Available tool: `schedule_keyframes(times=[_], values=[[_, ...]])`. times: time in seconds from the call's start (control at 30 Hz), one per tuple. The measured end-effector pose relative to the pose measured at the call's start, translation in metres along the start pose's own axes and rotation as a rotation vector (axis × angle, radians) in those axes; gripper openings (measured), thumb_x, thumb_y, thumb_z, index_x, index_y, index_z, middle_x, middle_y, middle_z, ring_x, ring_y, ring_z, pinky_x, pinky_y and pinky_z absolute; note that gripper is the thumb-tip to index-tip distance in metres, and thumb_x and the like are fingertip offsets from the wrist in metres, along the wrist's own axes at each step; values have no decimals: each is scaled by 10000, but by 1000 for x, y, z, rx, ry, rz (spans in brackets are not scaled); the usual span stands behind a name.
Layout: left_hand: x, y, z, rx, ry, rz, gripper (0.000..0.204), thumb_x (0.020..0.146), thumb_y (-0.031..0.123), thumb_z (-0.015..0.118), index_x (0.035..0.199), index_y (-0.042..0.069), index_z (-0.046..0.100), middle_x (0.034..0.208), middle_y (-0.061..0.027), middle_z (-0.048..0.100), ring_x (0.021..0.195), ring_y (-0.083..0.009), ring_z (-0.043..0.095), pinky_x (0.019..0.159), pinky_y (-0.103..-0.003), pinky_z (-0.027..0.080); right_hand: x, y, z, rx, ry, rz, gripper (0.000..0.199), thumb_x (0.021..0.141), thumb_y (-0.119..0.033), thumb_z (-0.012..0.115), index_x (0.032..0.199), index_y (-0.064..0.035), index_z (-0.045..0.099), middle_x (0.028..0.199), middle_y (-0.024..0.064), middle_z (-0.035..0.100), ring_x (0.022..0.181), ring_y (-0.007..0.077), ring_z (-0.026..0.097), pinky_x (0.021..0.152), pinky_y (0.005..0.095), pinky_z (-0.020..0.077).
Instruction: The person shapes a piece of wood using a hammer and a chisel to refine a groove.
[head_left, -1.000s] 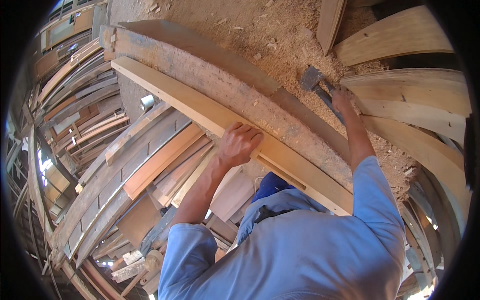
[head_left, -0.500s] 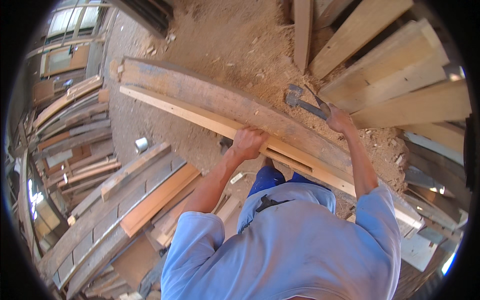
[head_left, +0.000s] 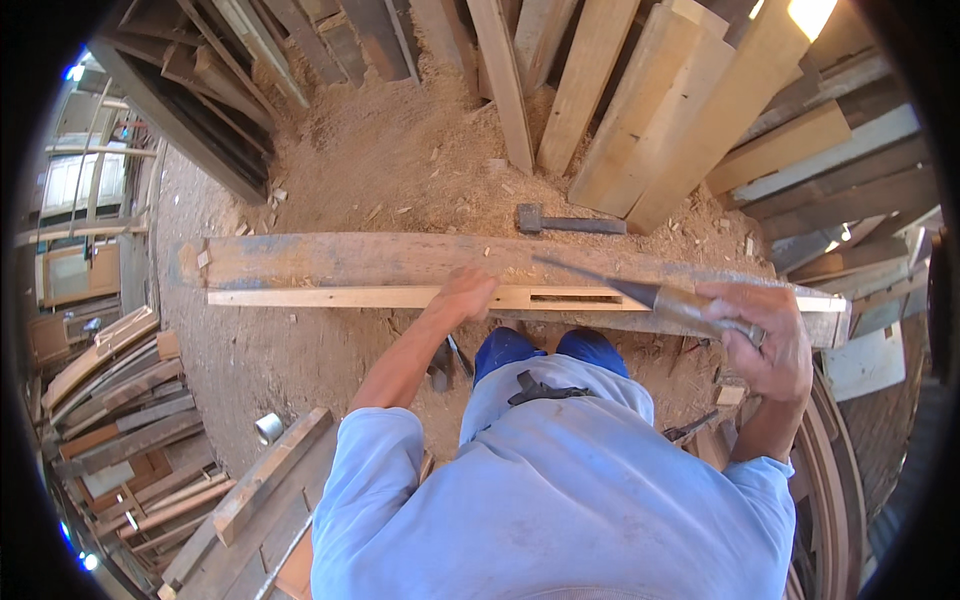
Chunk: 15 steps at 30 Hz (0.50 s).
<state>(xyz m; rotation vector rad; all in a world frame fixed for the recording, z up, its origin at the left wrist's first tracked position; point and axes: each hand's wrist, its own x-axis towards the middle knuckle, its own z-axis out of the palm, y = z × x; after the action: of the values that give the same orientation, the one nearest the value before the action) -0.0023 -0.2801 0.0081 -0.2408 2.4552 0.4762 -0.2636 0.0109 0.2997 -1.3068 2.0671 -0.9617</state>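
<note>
A long weathered beam [head_left: 330, 262] lies across the sawdust floor, with a pale wooden strip [head_left: 320, 297] along its near edge. The strip has a narrow slot [head_left: 575, 298] cut in it. My left hand [head_left: 465, 293] presses down on the strip just left of the slot. My right hand [head_left: 760, 335] grips a chisel [head_left: 640, 292] by its handle, its thin blade pointing left above the beam. A hammer [head_left: 570, 222] lies on the sawdust beyond the beam, apart from both hands.
Several planks [head_left: 640, 110] lean upright at the back. Stacked timber [head_left: 110, 400] fills the left side. A loose board [head_left: 265, 478] and a small metal can [head_left: 268, 428] lie at lower left. Dark hand tools [head_left: 445, 360] rest near my knees.
My right hand held the hammer over the beam before; now the hammer lies on the sawdust and that hand holds a chisel. The left hand stays on the strip.
</note>
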Motion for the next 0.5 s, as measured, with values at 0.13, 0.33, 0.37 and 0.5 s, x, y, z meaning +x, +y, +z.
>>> schedule_keyframes(times=[0.13, 0.33, 0.37, 0.5], values=[[-14, 12, -2, 10, -51, -16, 331, 706, 124, 704, 1031, 68, 719, 949, -221, 720, 966, -407, 696, 820, -500, 561, -17, -14, 14, 1, -138, 18, 313, 639, -2, 587, 917, 35, 727, 980, 227, 743, 830, 385, 728, 750, 377, 577], [-31, 18, 4, 12, 31, -3, 316, 707, 104, 690, 1018, 64, 722, 905, -214, 725, 922, -405, 706, 806, -499, 566, -10, -9, 47, -104, -214, 65, 233, 681, -42, 590, 868, -4, 725, 805, 200, 689, 770, 397, 673, 707, 439, 550], [-30, 18, 5, 22, 24, -5, 311, 707, 102, 689, 1014, 63, 723, 897, -212, 725, 915, -404, 708, 804, -499, 567, -8, -5, 51, -112, -235, 68, 226, 690, -54, 592, 866, -7, 724, 797, 199, 682, 772, 401, 667, 711, 448, 546], [-32, 24, 2, 9, -18, 2, 238, 733, 73, 667, 960, 61, 735, 957, -220, 723, 981, -409, 696, 846, -489, 566, 1, 11, 83, -96, -244, 46, 234, 711, -83, 598, 889, -2, 727, 832, 202, 695, 801, 403, 669, 749, 458, 544]])
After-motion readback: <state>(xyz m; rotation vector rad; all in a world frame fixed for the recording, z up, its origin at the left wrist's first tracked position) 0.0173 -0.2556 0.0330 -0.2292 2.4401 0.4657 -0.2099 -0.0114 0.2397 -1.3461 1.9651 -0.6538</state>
